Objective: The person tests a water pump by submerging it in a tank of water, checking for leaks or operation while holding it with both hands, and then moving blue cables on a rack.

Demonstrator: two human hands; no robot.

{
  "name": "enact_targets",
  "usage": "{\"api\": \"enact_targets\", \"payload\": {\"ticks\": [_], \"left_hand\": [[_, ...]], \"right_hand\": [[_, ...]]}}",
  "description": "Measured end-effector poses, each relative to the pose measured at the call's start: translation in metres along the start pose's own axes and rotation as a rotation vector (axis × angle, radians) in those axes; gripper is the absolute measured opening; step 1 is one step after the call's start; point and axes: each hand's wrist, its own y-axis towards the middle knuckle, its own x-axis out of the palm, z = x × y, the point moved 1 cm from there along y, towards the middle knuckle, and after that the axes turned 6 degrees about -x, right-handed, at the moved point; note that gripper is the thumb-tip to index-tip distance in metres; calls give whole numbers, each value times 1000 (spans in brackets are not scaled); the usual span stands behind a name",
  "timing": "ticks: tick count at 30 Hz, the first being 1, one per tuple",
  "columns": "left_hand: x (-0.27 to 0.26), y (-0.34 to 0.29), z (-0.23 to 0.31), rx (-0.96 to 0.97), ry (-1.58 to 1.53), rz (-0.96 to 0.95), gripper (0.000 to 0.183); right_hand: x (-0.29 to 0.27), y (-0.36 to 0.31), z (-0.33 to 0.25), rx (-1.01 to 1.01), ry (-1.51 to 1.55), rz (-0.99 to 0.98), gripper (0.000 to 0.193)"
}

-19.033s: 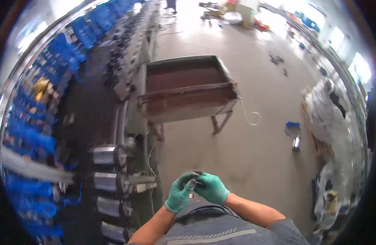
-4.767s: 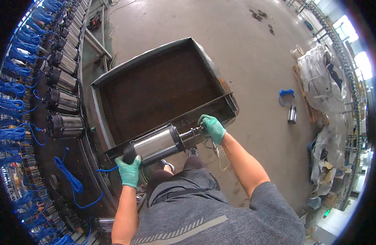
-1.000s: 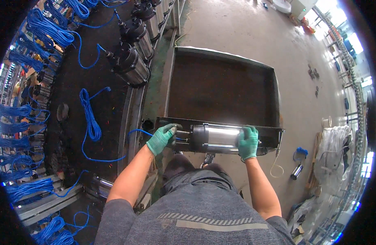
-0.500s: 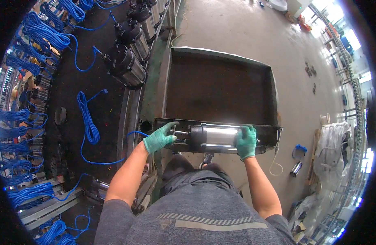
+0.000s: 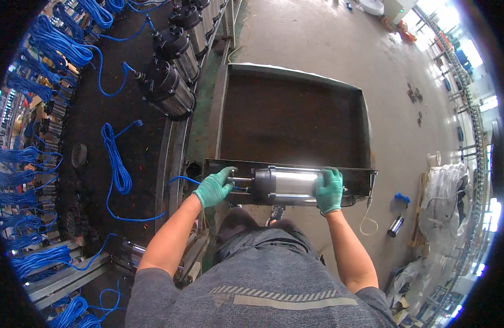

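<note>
A submersible pump, with a shiny steel body and a black collar, lies on its side on a black shelf in front of me. Green-gloved, my left hand has its fingers curled at the ends of the rods that stick out of the pump's left end; the exact grip is partly hidden. A blue cable runs behind that hand. My right hand, in a matching glove, wraps over the steel body near its right end, thumb hidden.
Beyond the shelf is a dark, shallow rectangular tank with a raised rim. Several upright pumps and a blue cable coil occupy the black bench at left. Plastic-wrapped goods and a small cylinder are on the floor at right.
My left hand has shifted slightly, its fingers drawing in from spread around the rod ends to more curled. My right hand and the pump have hardly moved.
</note>
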Motion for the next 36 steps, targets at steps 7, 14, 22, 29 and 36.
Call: {"api": "enact_targets", "payload": {"ticks": [7, 14, 22, 29, 36], "left_hand": [[3, -2, 5, -82, -752, -232, 47], [-12, 10, -7, 23, -120, -198, 57], [11, 0, -2, -77, -453, -68, 59], [3, 2, 1, -30, -25, -19, 53], [9, -5, 8, -32, -773, -224, 54]], "right_hand": [[1, -2, 2, 13, 11, -2, 9], [1, -1, 0, -2, 0, -2, 10], [-1, -1, 0, -3, -1, -5, 11], [-3, 0, -4, -8, -12, -14, 12], [-1, 0, -1, -26, -18, -15, 12]]}}
